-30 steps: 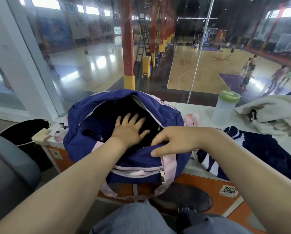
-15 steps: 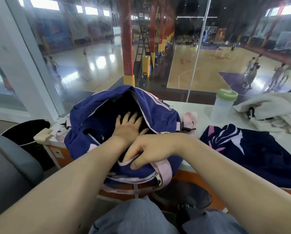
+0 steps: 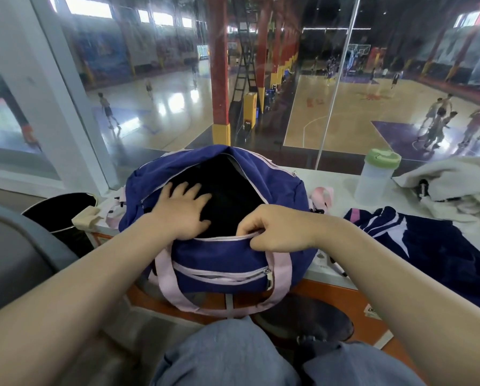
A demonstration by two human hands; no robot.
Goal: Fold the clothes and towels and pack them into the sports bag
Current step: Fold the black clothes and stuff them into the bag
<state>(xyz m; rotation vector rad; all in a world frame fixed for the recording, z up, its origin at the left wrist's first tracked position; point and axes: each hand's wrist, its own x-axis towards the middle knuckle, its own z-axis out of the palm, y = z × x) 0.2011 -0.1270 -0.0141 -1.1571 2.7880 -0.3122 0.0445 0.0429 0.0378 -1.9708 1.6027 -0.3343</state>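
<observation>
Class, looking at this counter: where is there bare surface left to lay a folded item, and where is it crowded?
Bare counter shows between the sports bag and the bottle, behind the navy garment. The right end is crowded with the white towels. Both hands, left hand and right hand, occupy the bag's mouth.

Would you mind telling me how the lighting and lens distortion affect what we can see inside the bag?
Head view: the wide-angle lens bows the window frame and stretches both forearms; glare on the court floor beyond the glass contrasts with the sports bag, whose interior reads as near-black, so its contents are indistinct; the left hand lies flat inside, the right hand pinches the opening's edge.
</observation>
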